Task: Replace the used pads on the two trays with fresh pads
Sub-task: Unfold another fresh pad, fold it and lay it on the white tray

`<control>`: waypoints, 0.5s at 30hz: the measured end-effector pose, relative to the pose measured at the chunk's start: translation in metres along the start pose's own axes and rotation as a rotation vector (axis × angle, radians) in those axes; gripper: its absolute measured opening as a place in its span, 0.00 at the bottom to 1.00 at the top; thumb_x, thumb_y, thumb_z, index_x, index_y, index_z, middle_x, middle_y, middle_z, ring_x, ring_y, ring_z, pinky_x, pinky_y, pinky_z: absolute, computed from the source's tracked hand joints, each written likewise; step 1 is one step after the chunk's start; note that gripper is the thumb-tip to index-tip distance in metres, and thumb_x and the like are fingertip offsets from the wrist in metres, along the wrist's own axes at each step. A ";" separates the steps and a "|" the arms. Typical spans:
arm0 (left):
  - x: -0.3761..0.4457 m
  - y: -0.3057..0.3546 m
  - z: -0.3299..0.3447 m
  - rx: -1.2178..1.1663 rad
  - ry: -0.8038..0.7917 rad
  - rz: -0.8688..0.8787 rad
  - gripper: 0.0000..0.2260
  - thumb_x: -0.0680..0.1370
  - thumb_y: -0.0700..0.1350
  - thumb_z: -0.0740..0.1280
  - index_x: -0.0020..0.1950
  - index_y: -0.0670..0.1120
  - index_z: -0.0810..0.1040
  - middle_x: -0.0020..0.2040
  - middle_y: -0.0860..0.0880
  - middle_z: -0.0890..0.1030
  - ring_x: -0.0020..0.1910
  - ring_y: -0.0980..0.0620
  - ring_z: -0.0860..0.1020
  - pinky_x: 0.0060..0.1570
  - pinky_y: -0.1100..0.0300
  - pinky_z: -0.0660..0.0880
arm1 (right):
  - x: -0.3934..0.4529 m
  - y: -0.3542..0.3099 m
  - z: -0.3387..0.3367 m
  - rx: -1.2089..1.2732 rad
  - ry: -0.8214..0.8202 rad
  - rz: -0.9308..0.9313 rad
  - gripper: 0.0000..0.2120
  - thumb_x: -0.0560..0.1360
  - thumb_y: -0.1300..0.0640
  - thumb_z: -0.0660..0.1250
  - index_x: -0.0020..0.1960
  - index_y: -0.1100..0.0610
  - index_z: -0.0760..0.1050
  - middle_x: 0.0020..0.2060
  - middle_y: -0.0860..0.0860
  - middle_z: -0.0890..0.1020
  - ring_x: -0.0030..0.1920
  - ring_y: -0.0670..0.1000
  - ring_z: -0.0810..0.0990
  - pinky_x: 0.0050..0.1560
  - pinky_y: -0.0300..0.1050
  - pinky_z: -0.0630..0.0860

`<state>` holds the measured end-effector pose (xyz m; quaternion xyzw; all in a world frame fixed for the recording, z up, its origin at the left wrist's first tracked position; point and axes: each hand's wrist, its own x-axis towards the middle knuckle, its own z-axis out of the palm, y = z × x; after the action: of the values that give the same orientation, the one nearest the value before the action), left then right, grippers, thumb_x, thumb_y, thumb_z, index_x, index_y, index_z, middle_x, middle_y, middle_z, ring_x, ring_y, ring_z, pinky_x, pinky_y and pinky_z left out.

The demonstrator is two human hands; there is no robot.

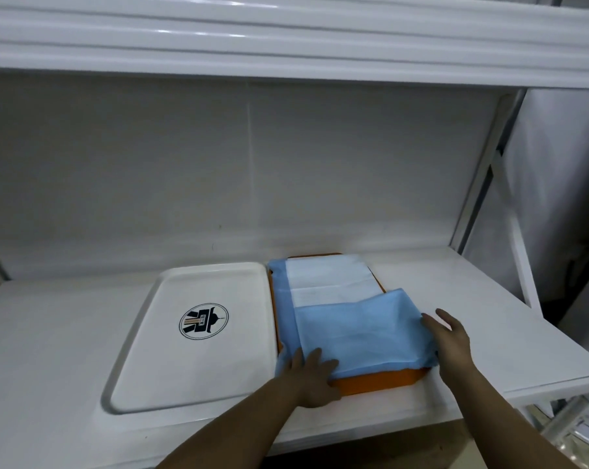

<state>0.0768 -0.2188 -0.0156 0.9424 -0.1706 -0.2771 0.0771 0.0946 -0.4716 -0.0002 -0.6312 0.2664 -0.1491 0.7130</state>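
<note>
- A thin blue pad [350, 330], soft and slightly crinkled like non-woven fabric, lay over an orange tray [377, 380].
- The pad's near half was folded back on itself, baring a white, papery inner face [327, 275] creased with straight fold lines at the far end of the orange tray.
- The orange tray was rectangular with rounded corners; only its near rim and a strip of its far edge showed from under the pad.
- Touching the orange tray's left side lay a white tray [157, 340], smooth, glossy plastic with a raised rim and rounded corners, bare of any pad.
- A round black-and-orange emblem [203, 321] was printed in the middle of the white tray.
- Both trays rested on a flat white shelf [472, 333] with a matte, faintly scuffed top.
- Behind the orange tray rose a plain grey-white back panel [286, 164]; above it ran a glossy white ribbed upper shelf [286, 38].
- To the right of the orange tray stood a white metal post [482, 184] of the rack.
- The left hand [311, 377] rested on the pad's near left corner at the orange tray's near rim, fingers nearly straight and spread, pressing flat rather than pinching.
- The right hand [450, 340] touched the pad's right edge at the orange tray's right side, fingers relaxed and slightly apart, curled round nothing.
</note>
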 end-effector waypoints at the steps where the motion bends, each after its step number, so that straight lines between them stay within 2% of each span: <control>1: -0.001 0.001 0.000 -0.007 -0.007 -0.005 0.31 0.79 0.63 0.55 0.77 0.58 0.45 0.78 0.50 0.39 0.75 0.40 0.36 0.73 0.41 0.38 | -0.002 0.001 0.001 0.095 -0.009 0.059 0.21 0.75 0.61 0.68 0.66 0.57 0.69 0.55 0.54 0.74 0.55 0.56 0.73 0.55 0.51 0.72; 4: -0.006 0.007 -0.002 0.010 -0.022 -0.027 0.32 0.78 0.64 0.55 0.77 0.59 0.45 0.78 0.50 0.40 0.75 0.39 0.35 0.72 0.40 0.36 | -0.002 0.014 0.011 0.065 -0.031 0.158 0.18 0.75 0.60 0.68 0.63 0.57 0.71 0.54 0.56 0.74 0.59 0.63 0.74 0.51 0.53 0.74; 7: -0.011 0.012 -0.006 0.001 -0.049 0.006 0.32 0.78 0.64 0.55 0.78 0.58 0.45 0.79 0.49 0.42 0.76 0.40 0.38 0.73 0.42 0.39 | -0.003 0.022 0.025 -0.221 0.075 0.164 0.23 0.75 0.63 0.66 0.68 0.67 0.67 0.63 0.63 0.73 0.62 0.66 0.71 0.62 0.57 0.71; 9: -0.015 0.013 -0.010 -0.066 -0.052 0.056 0.31 0.79 0.62 0.55 0.78 0.54 0.47 0.79 0.48 0.45 0.77 0.43 0.44 0.74 0.47 0.43 | -0.009 0.014 0.032 -0.439 0.138 0.034 0.19 0.77 0.63 0.61 0.67 0.67 0.68 0.63 0.65 0.74 0.62 0.67 0.72 0.63 0.58 0.70; 11: -0.024 0.013 -0.018 -0.235 -0.029 0.107 0.29 0.81 0.58 0.55 0.78 0.48 0.51 0.78 0.46 0.51 0.77 0.47 0.52 0.74 0.56 0.49 | -0.021 -0.002 0.041 -0.532 0.152 -0.118 0.16 0.79 0.60 0.57 0.65 0.65 0.70 0.61 0.65 0.76 0.61 0.66 0.73 0.61 0.56 0.69; 13: -0.029 0.010 -0.030 -0.451 0.044 0.126 0.26 0.83 0.53 0.54 0.77 0.42 0.55 0.78 0.45 0.55 0.76 0.49 0.56 0.71 0.62 0.52 | -0.038 -0.020 0.056 -0.556 0.132 -0.258 0.15 0.80 0.58 0.56 0.63 0.62 0.72 0.57 0.63 0.78 0.57 0.65 0.75 0.55 0.53 0.70; 15: -0.032 0.009 -0.047 -0.699 0.172 0.124 0.20 0.84 0.47 0.54 0.72 0.36 0.64 0.73 0.40 0.64 0.72 0.45 0.63 0.68 0.61 0.59 | -0.056 -0.036 0.074 -0.579 0.088 -0.387 0.14 0.80 0.56 0.56 0.62 0.57 0.73 0.53 0.60 0.80 0.53 0.63 0.77 0.49 0.49 0.70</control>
<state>0.0747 -0.2127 0.0417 0.8668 -0.1152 -0.2333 0.4255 0.0958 -0.3861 0.0503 -0.8391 0.2035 -0.2268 0.4507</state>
